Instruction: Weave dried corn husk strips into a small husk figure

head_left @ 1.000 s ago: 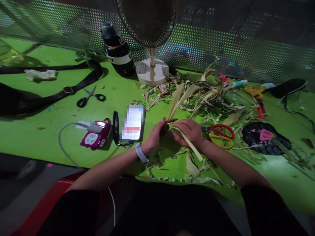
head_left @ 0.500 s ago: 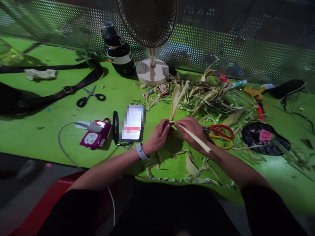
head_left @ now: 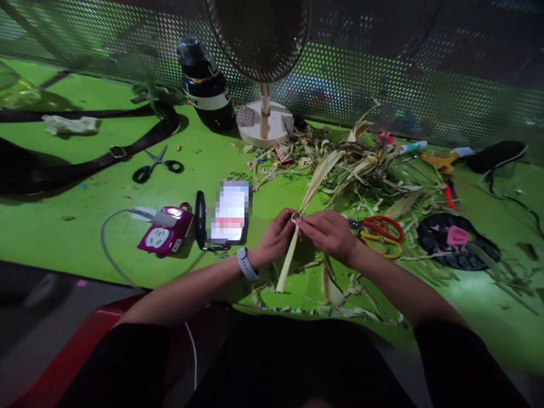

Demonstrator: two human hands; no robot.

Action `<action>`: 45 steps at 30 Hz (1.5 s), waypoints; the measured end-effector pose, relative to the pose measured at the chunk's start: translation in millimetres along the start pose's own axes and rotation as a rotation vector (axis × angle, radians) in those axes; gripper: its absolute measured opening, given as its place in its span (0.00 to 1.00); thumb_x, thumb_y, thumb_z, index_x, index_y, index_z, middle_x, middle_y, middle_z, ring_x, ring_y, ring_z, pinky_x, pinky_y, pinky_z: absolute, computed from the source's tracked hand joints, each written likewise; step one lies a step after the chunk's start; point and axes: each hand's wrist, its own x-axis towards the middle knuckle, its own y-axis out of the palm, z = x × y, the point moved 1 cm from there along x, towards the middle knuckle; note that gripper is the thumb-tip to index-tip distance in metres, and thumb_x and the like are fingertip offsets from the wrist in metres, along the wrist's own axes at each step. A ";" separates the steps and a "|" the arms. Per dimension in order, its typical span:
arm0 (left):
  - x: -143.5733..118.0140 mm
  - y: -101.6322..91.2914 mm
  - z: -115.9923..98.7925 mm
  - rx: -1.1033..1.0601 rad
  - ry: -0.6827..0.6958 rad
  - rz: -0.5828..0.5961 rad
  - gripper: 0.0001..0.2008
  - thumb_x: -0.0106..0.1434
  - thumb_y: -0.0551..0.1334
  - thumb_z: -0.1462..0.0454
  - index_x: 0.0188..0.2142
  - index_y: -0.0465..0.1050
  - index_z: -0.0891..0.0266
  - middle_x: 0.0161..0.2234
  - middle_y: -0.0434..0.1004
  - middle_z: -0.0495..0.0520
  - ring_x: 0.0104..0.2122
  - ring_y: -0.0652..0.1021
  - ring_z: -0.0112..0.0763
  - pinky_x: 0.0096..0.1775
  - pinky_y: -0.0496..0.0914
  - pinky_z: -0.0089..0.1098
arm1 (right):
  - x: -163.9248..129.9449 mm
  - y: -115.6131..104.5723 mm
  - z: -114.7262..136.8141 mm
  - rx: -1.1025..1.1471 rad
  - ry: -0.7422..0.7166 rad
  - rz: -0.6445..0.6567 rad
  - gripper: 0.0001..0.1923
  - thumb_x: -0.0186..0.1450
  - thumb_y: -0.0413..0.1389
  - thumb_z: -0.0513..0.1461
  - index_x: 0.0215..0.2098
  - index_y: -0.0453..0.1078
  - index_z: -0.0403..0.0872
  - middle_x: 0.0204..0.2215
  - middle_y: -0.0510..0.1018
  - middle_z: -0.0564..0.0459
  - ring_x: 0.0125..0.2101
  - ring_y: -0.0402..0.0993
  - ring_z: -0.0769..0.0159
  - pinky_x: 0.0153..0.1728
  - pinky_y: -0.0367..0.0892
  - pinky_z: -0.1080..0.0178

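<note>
The left hand [head_left: 274, 238] and right hand [head_left: 329, 233] meet above the near edge of the green counter [head_left: 63, 226], each grip clamped on one pale leaf strip [head_left: 289, 260] at a small knot between the fingertips; one end hangs toward the person, the other angles away. Just right of the right hand lie red-and-yellow scissors [head_left: 380, 232]; left lies a phone [head_left: 230, 211]. Farther back: a husk pile [head_left: 361, 164] and a fan base [head_left: 264, 122].

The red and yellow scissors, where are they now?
In the head view, the red and yellow scissors lie on the green table, just beside the right hand.
</note>
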 end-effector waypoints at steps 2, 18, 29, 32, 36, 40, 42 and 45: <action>1.4 -3.3 -0.9 -0.028 -0.013 0.020 0.12 0.62 0.57 0.54 0.36 0.64 0.61 0.29 0.64 0.47 0.26 0.64 0.24 0.30 0.61 0.27 | 0.1 -0.5 -1.7 -0.043 0.013 0.004 0.16 0.64 0.53 0.32 0.50 0.68 0.47 0.33 0.79 0.50 0.34 0.72 0.65 0.34 0.66 0.61; 3.8 -8.5 -3.8 0.420 0.154 -0.139 0.10 0.67 0.52 0.58 0.34 0.63 0.62 0.24 0.61 0.46 0.25 0.63 0.24 0.29 0.60 0.26 | 0.5 0.2 -10.6 0.562 0.646 -0.050 0.10 0.64 0.52 0.43 0.39 0.69 0.46 0.33 0.75 0.50 0.33 0.71 0.64 0.33 0.67 0.62; 2.2 -4.5 -2.1 0.257 0.082 -0.014 0.16 0.66 0.52 0.53 0.43 0.64 0.63 0.25 0.63 0.46 0.25 0.65 0.24 0.28 0.61 0.26 | 3.8 7.7 -8.3 0.878 1.063 -0.197 0.16 0.65 0.53 0.48 0.29 0.73 0.46 0.27 0.75 0.54 0.29 0.72 0.68 0.33 0.67 0.65; 3.1 -5.7 -1.5 0.100 -0.013 0.076 0.18 0.65 0.53 0.50 0.41 0.64 0.63 0.23 0.62 0.45 0.22 0.63 0.22 0.25 0.59 0.25 | 3.4 6.8 -7.8 0.848 0.990 -0.151 0.15 0.65 0.52 0.47 0.31 0.74 0.46 0.28 0.76 0.53 0.31 0.72 0.67 0.33 0.67 0.64; 2.8 -6.1 -2.3 0.088 -0.012 0.069 0.16 0.65 0.53 0.50 0.39 0.63 0.62 0.22 0.61 0.44 0.21 0.62 0.21 0.24 0.58 0.24 | 2.0 7.7 -7.8 0.865 1.020 -0.146 0.16 0.65 0.52 0.47 0.29 0.73 0.45 0.25 0.74 0.54 0.25 0.71 0.69 0.29 0.67 0.66; 4.0 -5.2 -0.6 0.142 0.006 0.033 0.17 0.65 0.53 0.51 0.39 0.65 0.63 0.23 0.60 0.45 0.23 0.62 0.22 0.25 0.59 0.25 | 3.4 6.7 -7.7 0.833 0.897 -0.110 0.10 0.63 0.56 0.45 0.33 0.74 0.46 0.27 0.77 0.54 0.29 0.73 0.68 0.33 0.69 0.65; 4.9 -4.6 1.0 0.171 0.022 0.054 0.17 0.63 0.55 0.50 0.38 0.67 0.63 0.25 0.63 0.47 0.25 0.64 0.23 0.28 0.61 0.25 | 5.3 5.0 -7.1 0.785 0.749 -0.040 0.07 0.63 0.57 0.41 0.36 0.74 0.47 0.31 0.78 0.53 0.33 0.74 0.68 0.36 0.69 0.64; 6.0 -4.7 2.9 0.087 -0.011 0.065 0.17 0.62 0.57 0.50 0.38 0.70 0.63 0.25 0.63 0.46 0.25 0.63 0.22 0.28 0.61 0.24 | 6.1 1.8 -7.2 0.714 0.718 -0.064 0.04 0.64 0.56 0.39 0.35 0.72 0.47 0.29 0.76 0.53 0.31 0.72 0.69 0.34 0.68 0.65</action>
